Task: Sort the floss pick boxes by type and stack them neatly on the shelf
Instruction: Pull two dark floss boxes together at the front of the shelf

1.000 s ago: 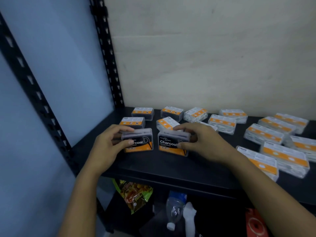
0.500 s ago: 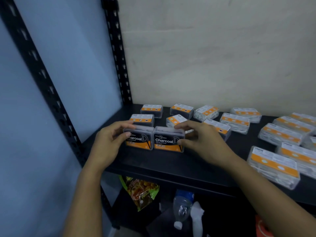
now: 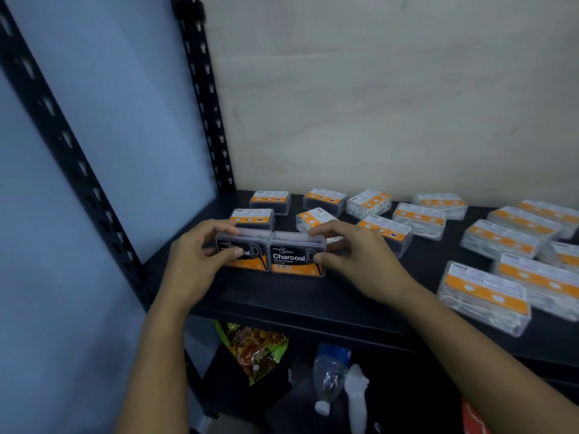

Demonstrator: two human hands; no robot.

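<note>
Grip: our left hand (image 3: 194, 261) pinches the left Charcoal box (image 3: 252, 245), our right hand (image 3: 354, 258) the right Charcoal box (image 3: 296, 256).
Risk: upright, near the shelf (image 3: 282, 296) edge, either may topple.

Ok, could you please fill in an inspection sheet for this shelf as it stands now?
Surface: black shelf, boxes spread over it.
Job's things: left Charcoal box and right Charcoal box upright, side by side near the front; flat boxes unstacked behind and to the right.
Clutter: snack bag and bottle below the shelf.
Hands: left hand grips the left Charcoal box, right hand the right one.
Cables: nothing seen.
Surroundings: black posts, pale wall.
</note>
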